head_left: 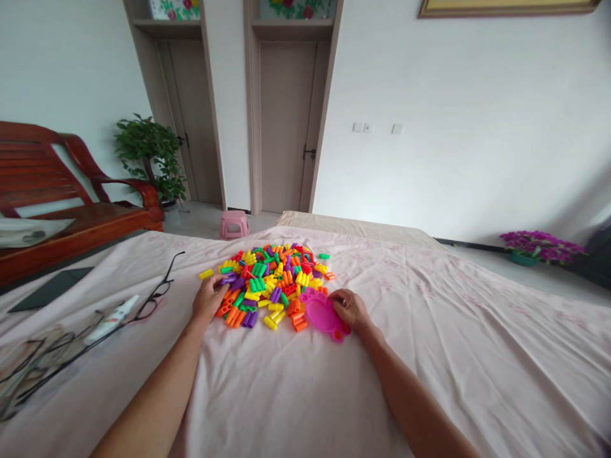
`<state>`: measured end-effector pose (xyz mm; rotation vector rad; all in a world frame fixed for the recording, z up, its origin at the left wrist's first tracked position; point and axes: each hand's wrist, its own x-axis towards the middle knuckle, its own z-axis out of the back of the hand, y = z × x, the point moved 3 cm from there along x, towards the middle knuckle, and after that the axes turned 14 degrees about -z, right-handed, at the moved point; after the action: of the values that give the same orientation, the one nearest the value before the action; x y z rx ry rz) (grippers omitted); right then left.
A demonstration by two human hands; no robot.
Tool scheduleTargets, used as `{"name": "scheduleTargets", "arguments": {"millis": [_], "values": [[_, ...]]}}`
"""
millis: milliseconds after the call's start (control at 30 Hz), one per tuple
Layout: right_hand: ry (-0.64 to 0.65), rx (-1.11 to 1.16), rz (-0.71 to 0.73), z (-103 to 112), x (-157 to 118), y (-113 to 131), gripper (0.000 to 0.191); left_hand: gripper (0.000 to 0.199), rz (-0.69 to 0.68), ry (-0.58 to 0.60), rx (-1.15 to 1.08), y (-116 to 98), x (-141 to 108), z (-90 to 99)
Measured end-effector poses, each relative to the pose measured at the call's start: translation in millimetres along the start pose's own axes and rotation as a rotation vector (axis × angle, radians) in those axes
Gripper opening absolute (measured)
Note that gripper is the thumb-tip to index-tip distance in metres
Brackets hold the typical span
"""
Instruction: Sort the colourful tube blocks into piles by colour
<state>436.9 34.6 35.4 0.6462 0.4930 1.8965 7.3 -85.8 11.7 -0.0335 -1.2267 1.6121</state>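
Note:
A heap of colourful plastic tube-shaped building pieces (258,286) lies on the cloth in front of me, in yellow, green, orange, red and purple. At its left edge my left hand (210,298) pinches a purple piece (228,278); the fingertips are partly hidden. My right hand (351,308) grips the right edge of a flat pink plastic piece (321,314) with rounded knobs around its rim. This pink piece is tilted beside the heap's right front side, next to some orange pieces (297,315).
A pale pink cloth (458,356) covers the surface. At the left lie eyeglasses (147,305), a white tube (112,319), a clear bag (42,366) and a dark flat object (50,289). Beyond stand a wooden bench (42,165), a pink stool (234,224) and potted purple flowers (539,247).

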Motion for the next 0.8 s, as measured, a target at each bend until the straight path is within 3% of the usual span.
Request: {"name": "scheduleTargets", "arguments": {"millis": [300, 633, 800], "values": [[-0.003, -0.054, 0.006, 5.9, -10.0, 12.7, 0.023, 0.052, 0.06, -0.134, -0.072, -2.8, -4.9, 4.1], [-0.018, -0.035, 0.025, 9.1, -16.9, 14.8, 0.023, 0.047, 0.109, -0.065, 0.007, -6.4, -4.3, 7.4], [-0.115, 0.022, 0.026, 6.1, -8.4, 11.6, 0.025, 0.05, 0.125, -0.049, 0.039, -3.5, -1.7, 6.5]]}}
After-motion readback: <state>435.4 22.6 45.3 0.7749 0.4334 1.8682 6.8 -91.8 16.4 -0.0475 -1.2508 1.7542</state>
